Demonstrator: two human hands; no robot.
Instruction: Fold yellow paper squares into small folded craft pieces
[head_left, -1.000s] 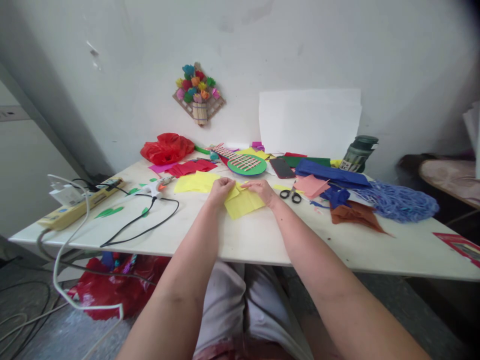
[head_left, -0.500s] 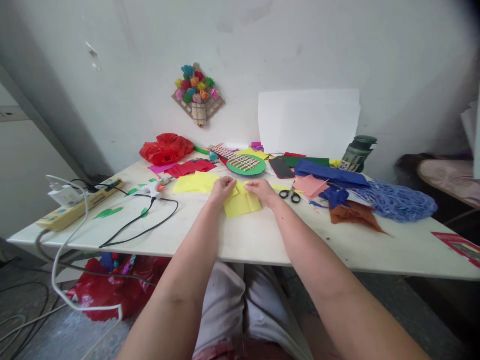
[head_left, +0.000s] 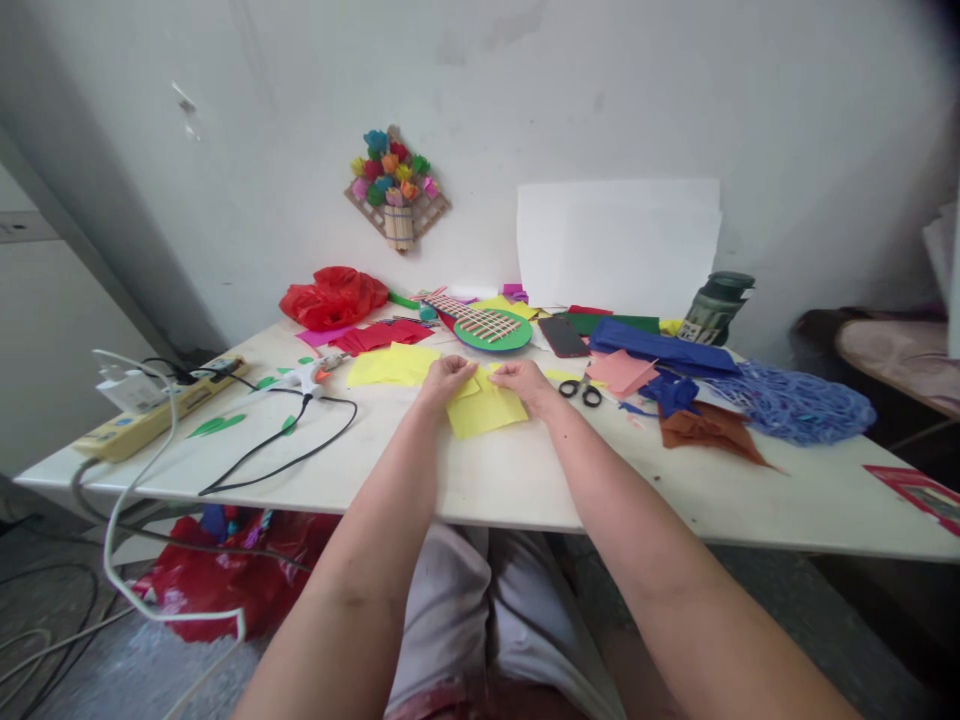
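Head view: both hands on a yellow paper [head_left: 487,412] lying flat mid-bench, slightly tilted. Left hand [head_left: 444,379] at its far-left corner, fingers curled down and pinching the paper's folded edge. Right hand [head_left: 523,380] at the far-right edge, fingers bent, pressing and gripping the same paper. Hands close together, not touching.

Just left of the left hand, a yellow sheet [head_left: 390,366] flat on the bench [head_left: 525,480]. Farther left, a glue gun [head_left: 309,375] with a black cord [head_left: 300,440] looping toward the near edge. Green leaf cutouts [head_left: 219,425] near the cord. Power strip [head_left: 154,415] at the left edge, white cable [head_left: 127,520] hanging off it to the floor.

Far side: red bag [head_left: 334,297], red paper pieces [head_left: 382,335], green disc [head_left: 493,330] with woven strips on it, phone [head_left: 564,337]. Just right of the right hand, scissors [head_left: 581,389]. Beyond them pink paper [head_left: 621,372], blue paper [head_left: 660,348], brown paper [head_left: 709,428], blue mesh [head_left: 795,405]. Dark bottle [head_left: 716,308] at the far right, white sheet [head_left: 616,245] leaning on the wall. Paper flower craft [head_left: 397,187] hangs on the wall. Red bag under the bench [head_left: 217,585], left side.
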